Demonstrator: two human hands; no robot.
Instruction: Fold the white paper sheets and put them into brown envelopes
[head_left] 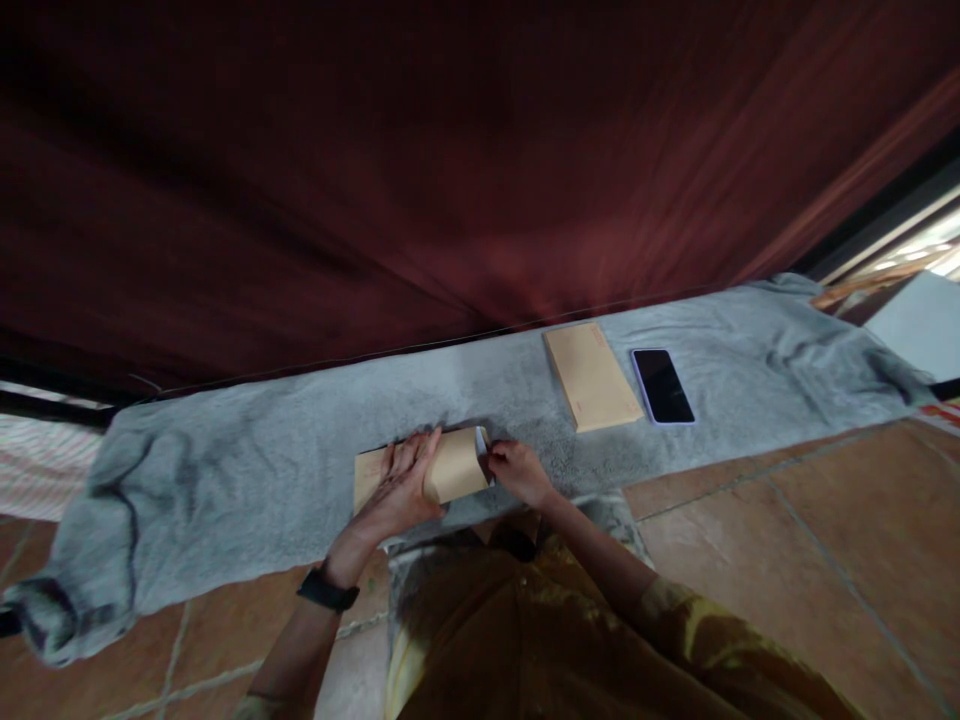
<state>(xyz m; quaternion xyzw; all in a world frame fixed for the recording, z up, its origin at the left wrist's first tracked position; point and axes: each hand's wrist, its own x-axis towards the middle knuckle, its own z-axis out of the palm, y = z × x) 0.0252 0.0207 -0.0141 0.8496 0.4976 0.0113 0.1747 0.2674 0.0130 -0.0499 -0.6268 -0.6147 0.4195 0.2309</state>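
Observation:
A brown paper envelope (450, 465) lies on a grey towel (225, 450) spread over the floor. My left hand (401, 490) lies on top of the envelope, fingers together and pressing it down. My right hand (517, 470) pinches the envelope's right end, where a strip of white paper shows at the opening. A black watch sits on my left wrist.
A second brown envelope (592, 375) and a dark smartphone (662, 386) lie side by side on the towel to the right. A dark red curtain (450, 170) hangs behind. Terracotta floor tiles (787, 540) run in front of the towel. A white object (922, 320) sits at far right.

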